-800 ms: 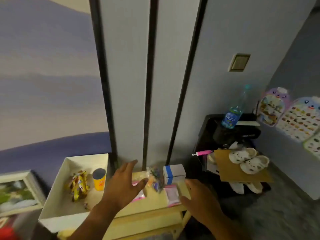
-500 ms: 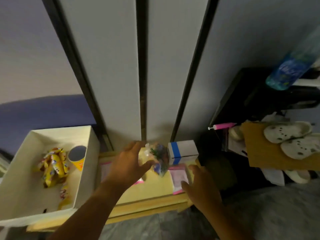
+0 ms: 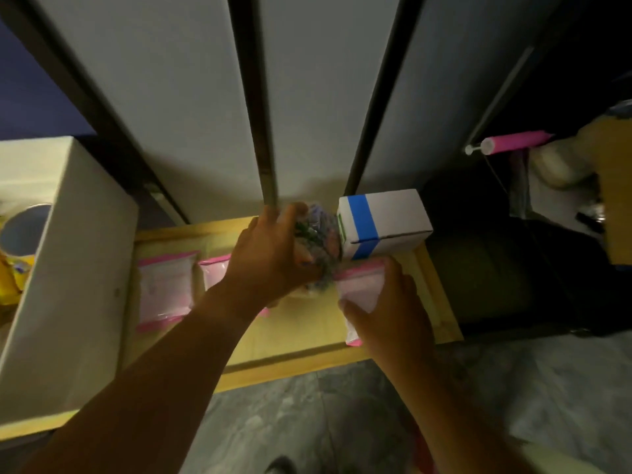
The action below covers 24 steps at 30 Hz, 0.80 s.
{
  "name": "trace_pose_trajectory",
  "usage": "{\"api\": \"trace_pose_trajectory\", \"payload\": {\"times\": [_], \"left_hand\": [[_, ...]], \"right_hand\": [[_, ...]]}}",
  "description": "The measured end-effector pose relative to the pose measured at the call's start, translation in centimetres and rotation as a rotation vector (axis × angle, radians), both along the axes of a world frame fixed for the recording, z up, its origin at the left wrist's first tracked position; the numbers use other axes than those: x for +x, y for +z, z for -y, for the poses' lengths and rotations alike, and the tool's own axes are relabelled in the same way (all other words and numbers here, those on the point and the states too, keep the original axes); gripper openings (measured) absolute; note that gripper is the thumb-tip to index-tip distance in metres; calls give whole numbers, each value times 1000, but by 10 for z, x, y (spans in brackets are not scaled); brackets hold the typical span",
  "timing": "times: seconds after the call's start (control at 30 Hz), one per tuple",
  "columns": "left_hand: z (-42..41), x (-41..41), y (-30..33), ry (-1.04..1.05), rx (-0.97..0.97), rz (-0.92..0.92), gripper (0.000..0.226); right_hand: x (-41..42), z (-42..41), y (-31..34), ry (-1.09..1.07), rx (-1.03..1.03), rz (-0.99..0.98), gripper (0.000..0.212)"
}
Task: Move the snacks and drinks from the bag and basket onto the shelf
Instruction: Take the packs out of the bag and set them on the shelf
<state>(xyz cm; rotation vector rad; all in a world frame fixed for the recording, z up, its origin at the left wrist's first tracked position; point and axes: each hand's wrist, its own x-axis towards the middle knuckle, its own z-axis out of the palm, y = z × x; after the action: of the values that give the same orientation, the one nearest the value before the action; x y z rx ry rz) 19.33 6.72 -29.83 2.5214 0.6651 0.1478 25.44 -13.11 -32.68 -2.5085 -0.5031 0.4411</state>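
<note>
Several snacks already lay on the shelf (image 3: 301, 336) around my fingers: left hand (image 3: 270, 258) gripping a clear candy bag (image 3: 316, 234), right hand (image 3: 390, 302) pinching a pink packet (image 3: 359, 285), while yellow packs (image 3: 10, 278) left of them waited in the basket (image 3: 85, 251).

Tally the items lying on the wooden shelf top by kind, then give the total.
Pink-edged packets: 3, the left packet, the middle packet partly under the left hand, and the right packet under the right hand.
Clear bag of colourful snacks, gripped by the left hand: 1
White box with blue stripe: 1
Total: 5
</note>
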Motion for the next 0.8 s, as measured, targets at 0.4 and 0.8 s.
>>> {"api": "trace_pose_trajectory", "payload": {"times": [0.4, 0.8], "left_hand": [[-6, -24, 44, 121, -109, 202, 78], [123, 5, 154, -225, -422, 303, 74]], "right_hand": [[-10, 36, 38, 20, 314, -132, 98], [-30, 218, 103, -341, 460, -41, 113]]}}
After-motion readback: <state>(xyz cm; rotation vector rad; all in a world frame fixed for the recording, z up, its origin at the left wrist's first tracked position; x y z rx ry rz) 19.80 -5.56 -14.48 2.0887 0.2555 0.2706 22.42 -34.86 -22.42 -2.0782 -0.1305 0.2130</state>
